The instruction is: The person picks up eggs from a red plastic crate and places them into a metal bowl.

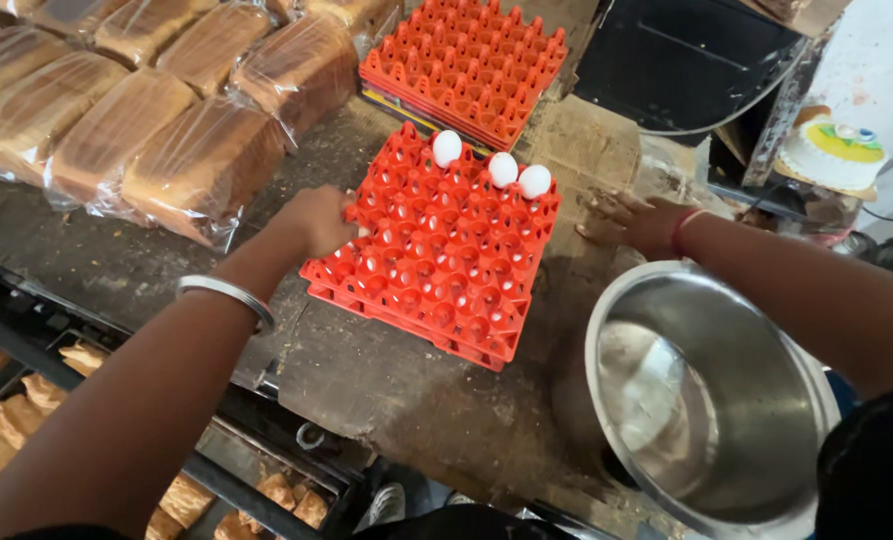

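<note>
A red plastic egg tray (437,260) lies on the worn table (387,380), stacked on at least one other tray. Three white eggs (504,170) sit in its far row. My left hand (319,220) rests on the tray's left edge, fingers curled around something white that is mostly hidden, likely an egg. A silver bangle circles that wrist. My right hand (635,220) lies flat on the table just right of the tray, fingers spread, holding nothing.
A large steel bowl (712,400) stands at the right front. More red trays (467,65) are stacked behind. Wrapped bread loaves (157,110) fill the left back. A decorated cake (832,150) sits far right. Baked pieces lie in racks (27,410) below left.
</note>
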